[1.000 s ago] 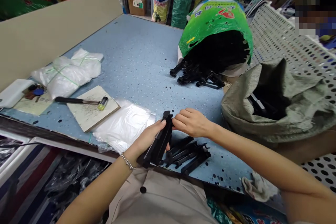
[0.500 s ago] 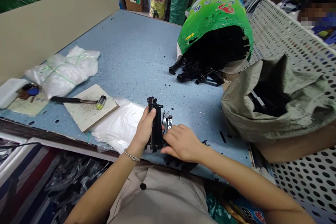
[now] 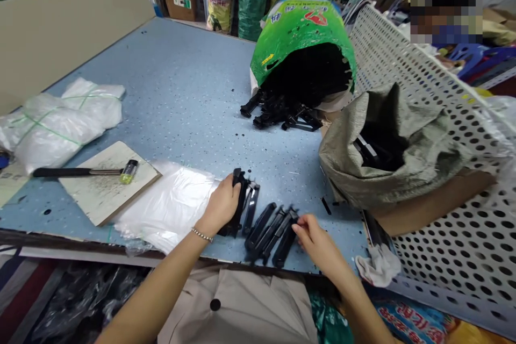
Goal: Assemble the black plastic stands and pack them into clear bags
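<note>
The left hand [image 3: 220, 207] is closed over the top of a black plastic part [image 3: 238, 205], which stands tilted on its end near the front edge of the blue speckled counter [image 3: 161, 91], with the fingers curled around it. Just to its right stands a second, narrower black part [image 3: 250, 208], then a loose row of similar long black parts [image 3: 271, 237], lying slanted side by side near the front edge, around the middle of the counter. The right hand [image 3: 318, 241] is at the right end of that row, its fingers partly open and their tips against the last part; whether it has hold of that part is hard to tell. Farther back, a heap of black parts [image 3: 282, 114] spills from the mouth of a green woven sack [image 3: 302, 21] lying on its side near the counter's right edge. More black pieces [image 3: 379, 151] sit inside a grey-green sack [image 3: 387, 183] at that edge, beyond the row. To the left of the hands, a clear plastic sheet [image 3: 169, 209] lies along the front edge, beside a wooden board [image 3: 100, 193] carrying a mallet [image 3: 76, 172]. A bundle of plastic bags [image 3: 52, 126] tied with green string lies near the left edge
</note>
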`<action>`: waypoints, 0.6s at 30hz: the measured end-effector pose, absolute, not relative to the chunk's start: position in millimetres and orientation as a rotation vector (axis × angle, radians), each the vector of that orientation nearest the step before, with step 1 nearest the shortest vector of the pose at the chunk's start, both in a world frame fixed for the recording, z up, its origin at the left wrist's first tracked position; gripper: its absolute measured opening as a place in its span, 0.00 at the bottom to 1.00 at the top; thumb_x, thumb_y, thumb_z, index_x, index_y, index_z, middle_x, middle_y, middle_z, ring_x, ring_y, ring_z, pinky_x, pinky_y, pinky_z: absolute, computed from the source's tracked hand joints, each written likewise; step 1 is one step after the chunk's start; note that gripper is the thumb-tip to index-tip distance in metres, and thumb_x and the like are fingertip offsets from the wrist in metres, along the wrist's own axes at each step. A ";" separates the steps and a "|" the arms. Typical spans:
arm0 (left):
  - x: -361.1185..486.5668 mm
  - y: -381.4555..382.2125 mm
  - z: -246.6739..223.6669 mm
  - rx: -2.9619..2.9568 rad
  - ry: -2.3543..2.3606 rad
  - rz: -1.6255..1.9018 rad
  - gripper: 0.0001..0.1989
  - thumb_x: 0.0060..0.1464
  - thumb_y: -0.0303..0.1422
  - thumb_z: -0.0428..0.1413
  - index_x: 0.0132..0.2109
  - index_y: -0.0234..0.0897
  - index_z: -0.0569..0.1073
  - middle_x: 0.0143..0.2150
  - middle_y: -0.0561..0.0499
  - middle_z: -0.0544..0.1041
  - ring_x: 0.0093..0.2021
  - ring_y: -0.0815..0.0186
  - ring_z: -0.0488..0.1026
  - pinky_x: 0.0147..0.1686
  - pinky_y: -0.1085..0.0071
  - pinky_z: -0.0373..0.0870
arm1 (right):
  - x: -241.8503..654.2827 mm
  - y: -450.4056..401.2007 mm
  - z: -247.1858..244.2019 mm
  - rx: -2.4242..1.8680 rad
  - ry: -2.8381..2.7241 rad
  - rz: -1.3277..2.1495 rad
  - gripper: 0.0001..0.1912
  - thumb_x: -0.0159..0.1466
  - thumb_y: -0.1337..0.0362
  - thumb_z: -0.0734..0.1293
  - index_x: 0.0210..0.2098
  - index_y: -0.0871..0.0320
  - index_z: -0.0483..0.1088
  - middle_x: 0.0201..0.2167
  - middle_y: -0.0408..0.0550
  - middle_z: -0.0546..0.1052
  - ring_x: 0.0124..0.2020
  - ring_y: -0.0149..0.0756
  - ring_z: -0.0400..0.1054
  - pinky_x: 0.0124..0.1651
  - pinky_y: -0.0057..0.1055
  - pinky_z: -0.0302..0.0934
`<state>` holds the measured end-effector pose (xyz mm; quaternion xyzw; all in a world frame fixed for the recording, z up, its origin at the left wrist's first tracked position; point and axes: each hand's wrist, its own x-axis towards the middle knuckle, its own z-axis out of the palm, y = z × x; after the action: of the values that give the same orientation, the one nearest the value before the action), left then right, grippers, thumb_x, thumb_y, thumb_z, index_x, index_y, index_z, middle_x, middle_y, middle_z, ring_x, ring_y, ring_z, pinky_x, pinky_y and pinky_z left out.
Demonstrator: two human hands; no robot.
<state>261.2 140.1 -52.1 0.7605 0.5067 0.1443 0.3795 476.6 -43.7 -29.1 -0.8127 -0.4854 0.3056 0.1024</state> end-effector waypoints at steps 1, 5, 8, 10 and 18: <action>264.5 134.0 -58.7 1.923 1.269 0.440 0.23 0.64 0.37 0.41 0.61 0.30 0.60 0.59 0.34 0.69 0.60 0.51 0.67 0.56 0.54 0.65 | 478.1 -37.6 -33.1 -2.337 -1.447 0.872 0.13 0.69 0.53 0.52 0.39 0.54 0.59 0.33 0.48 0.75 0.33 0.39 0.71 0.35 0.30 0.59; 267.4 103.7 -89.4 1.898 1.285 0.720 0.26 0.64 0.34 0.40 0.66 0.29 0.53 0.64 0.32 0.61 0.66 0.51 0.58 0.63 0.50 0.56 | 491.6 8.7 -22.4 -2.408 -1.838 0.832 0.14 0.68 0.53 0.55 0.36 0.55 0.63 0.31 0.49 0.75 0.33 0.42 0.71 0.36 0.33 0.59; 266.9 84.8 -108.5 1.957 1.266 0.913 0.25 0.63 0.27 0.39 0.66 0.33 0.54 0.65 0.34 0.56 0.67 0.52 0.53 0.64 0.46 0.54 | 498.7 69.0 2.9 -2.575 -2.094 0.639 0.16 0.67 0.52 0.57 0.38 0.57 0.67 0.33 0.54 0.76 0.35 0.47 0.72 0.37 0.36 0.59; 269.1 77.3 -114.0 1.973 1.244 0.939 0.26 0.62 0.24 0.38 0.67 0.35 0.53 0.66 0.35 0.54 0.68 0.53 0.52 0.64 0.46 0.54 | 495.0 121.5 14.4 -2.554 -2.085 0.393 0.16 0.68 0.54 0.57 0.46 0.58 0.67 0.40 0.57 0.75 0.40 0.48 0.71 0.40 0.38 0.60; 256.9 74.6 -88.2 1.848 1.204 0.794 0.23 0.64 0.31 0.41 0.65 0.39 0.56 0.64 0.39 0.59 0.66 0.55 0.56 0.64 0.47 0.55 | 493.7 259.2 18.4 -2.393 -1.898 0.001 0.20 0.68 0.72 0.55 0.58 0.56 0.62 0.58 0.60 0.65 0.55 0.45 0.60 0.48 0.37 0.61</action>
<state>256.9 74.6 -88.2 0.7264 0.4733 0.3122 0.3885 493.7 259.2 18.4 -0.7827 -0.6208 0.0002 0.0437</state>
